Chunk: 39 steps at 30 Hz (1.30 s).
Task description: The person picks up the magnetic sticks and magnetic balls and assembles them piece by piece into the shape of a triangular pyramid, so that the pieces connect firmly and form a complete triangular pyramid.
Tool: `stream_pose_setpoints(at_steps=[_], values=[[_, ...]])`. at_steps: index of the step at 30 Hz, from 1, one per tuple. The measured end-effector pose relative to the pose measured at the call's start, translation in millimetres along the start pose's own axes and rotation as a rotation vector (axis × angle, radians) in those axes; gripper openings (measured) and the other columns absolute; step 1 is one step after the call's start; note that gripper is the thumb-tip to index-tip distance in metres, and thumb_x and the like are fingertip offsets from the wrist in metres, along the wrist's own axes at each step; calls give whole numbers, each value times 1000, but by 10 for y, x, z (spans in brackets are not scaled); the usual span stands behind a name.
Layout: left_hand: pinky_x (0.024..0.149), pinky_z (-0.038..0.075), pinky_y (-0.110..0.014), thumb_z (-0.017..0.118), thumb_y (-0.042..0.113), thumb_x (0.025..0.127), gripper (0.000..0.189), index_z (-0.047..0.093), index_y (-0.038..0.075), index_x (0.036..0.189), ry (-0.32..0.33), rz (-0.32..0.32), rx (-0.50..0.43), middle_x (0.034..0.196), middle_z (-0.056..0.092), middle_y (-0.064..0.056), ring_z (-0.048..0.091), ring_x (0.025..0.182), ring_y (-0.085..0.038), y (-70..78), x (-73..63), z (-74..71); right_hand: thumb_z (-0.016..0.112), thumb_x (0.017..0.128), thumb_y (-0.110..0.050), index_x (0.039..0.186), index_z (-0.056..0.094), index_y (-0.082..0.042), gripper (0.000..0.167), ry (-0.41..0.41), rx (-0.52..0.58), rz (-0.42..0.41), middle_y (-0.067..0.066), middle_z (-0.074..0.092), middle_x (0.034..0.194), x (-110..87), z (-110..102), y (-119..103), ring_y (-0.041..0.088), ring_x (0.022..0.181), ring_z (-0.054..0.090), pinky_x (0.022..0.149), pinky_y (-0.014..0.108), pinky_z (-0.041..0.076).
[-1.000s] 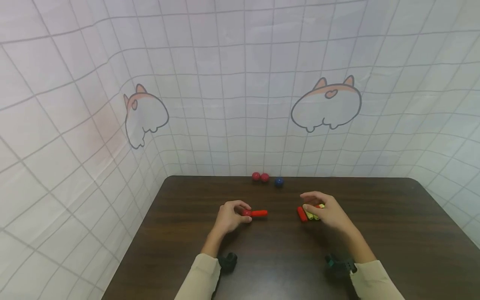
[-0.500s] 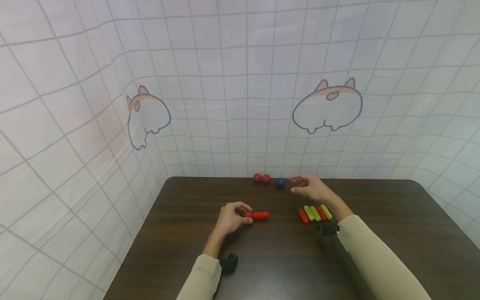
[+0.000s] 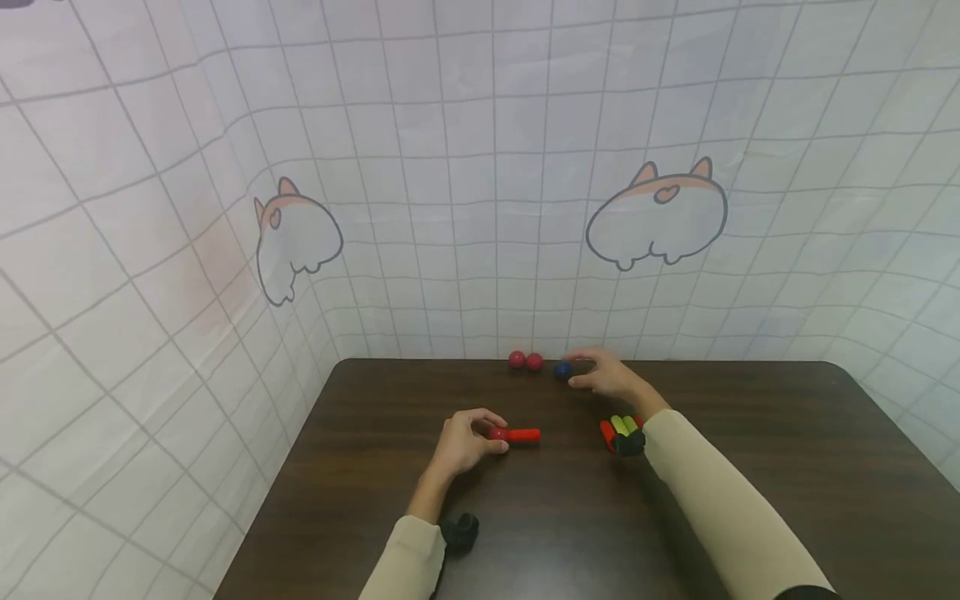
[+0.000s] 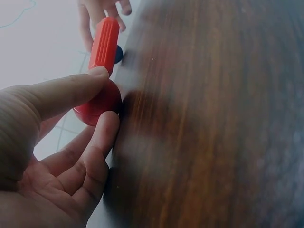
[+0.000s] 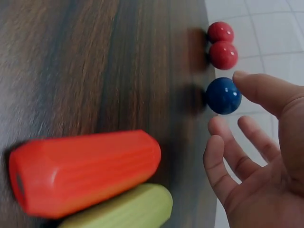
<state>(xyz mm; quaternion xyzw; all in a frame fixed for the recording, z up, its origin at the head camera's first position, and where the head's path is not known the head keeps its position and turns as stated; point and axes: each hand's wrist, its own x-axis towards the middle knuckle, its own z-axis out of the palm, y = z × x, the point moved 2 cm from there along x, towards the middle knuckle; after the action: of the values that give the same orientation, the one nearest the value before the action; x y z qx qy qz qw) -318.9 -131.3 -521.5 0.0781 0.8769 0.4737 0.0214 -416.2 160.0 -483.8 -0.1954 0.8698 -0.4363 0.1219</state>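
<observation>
Nearest me on the dark wood bench, a pale left sleeve leads up past a black wrist camera. Beyond it I see the left hand grasping a red ball between thumb and fingers. A ridged red stick sticks out from that ball, pointing toward the right side.

To the right, at about the same depth, a row of sticks lies side by side, red and yellow-green; I make out a red one at its left end and a yellow-green one next to it. The right wrist's black camera hides part of the row from my head view.

Farther out, the right hand is unclenched, thumb and fingers spread about a blue ball near the far edge; I cannot tell whether they touch it. Just left of the blue ball, two red balls sit together. Behind everything I have a white gridded cloth.
</observation>
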Motion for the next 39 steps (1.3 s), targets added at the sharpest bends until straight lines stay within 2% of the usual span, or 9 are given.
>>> stream_pose_setpoints(at_steps=[4, 8, 13, 17, 21, 26, 32, 39], values=[[58, 46, -28, 91, 15, 76, 27, 78, 22, 99, -4, 1, 0, 98, 75, 2, 62, 64, -10, -5, -3, 8, 65, 99, -8, 147, 52, -1, 50, -16, -35, 11, 28, 40, 156, 77, 39, 22, 48, 133, 51, 87, 51, 58], [58, 46, -29, 91, 15, 76, 28, 79, 20, 101, -7, 5, -6, 97, 75, 2, 62, 64, -10, 0, -3, 6, 65, 98, -6, 145, 54, -2, 49, -21, -72, 28, 27, 41, 156, 125, 56, 30, 41, 127, 53, 81, 43, 58], [58, 46, -29, 91, 15, 76, 28, 79, 20, 101, -8, 8, -10, 98, 75, 1, 62, 63, -10, 6, -9, 5, 64, 96, -2, 136, 61, -2, 39, 0, -67, 45, 30, 48, 148, 110, 63, 34, 36, 117, 58, 77, 37, 57], [58, 46, -28, 91, 15, 76, 28, 79, 21, 100, -8, 4, -8, 97, 75, 0, 62, 63, -10, 7, -16, 2, 66, 94, 0, 130, 63, -3, 36, -23, -68, 57, 32, 52, 144, 45, 80, 37, 35, 111, 60, 74, 36, 56], [58, 46, -29, 91, 14, 76, 27, 79, 22, 99, -5, 5, -19, 96, 76, 0, 62, 63, -10, 8, -10, 2, 68, 94, -4, 129, 64, -7, 36, -36, -79, 83, 32, 50, 148, -20, 93, 70, 31, 105, 62, 72, 34, 54], [58, 47, -30, 91, 14, 76, 27, 79, 21, 98, -1, 17, -24, 96, 76, -1, 62, 64, -11, 7, 0, 5, 70, 94, -6, 129, 66, -8, 35, 2, -39, 86, 30, 51, 146, -108, 82, 32, 24, 83, 60, 65, 33, 52], [58, 47, -29, 91, 14, 75, 27, 79, 21, 99, 2, 18, -22, 96, 76, -1, 61, 63, -10, 16, -5, 8, 71, 94, -6, 130, 64, -4, 37, 18, 54, 49, 28, 56, 139, -285, 93, -82, 17, 58, 51, 53, 30, 47], [57, 46, -28, 92, 14, 75, 27, 79, 21, 97, 11, 21, -10, 95, 76, -1, 59, 62, -9, 8, 3, 13, 72, 94, -7, 130, 62, -2, 37, 31, 113, -28, 25, 59, 130, -512, 186, -108, 25, 67, 61, 53, 35, 53]])
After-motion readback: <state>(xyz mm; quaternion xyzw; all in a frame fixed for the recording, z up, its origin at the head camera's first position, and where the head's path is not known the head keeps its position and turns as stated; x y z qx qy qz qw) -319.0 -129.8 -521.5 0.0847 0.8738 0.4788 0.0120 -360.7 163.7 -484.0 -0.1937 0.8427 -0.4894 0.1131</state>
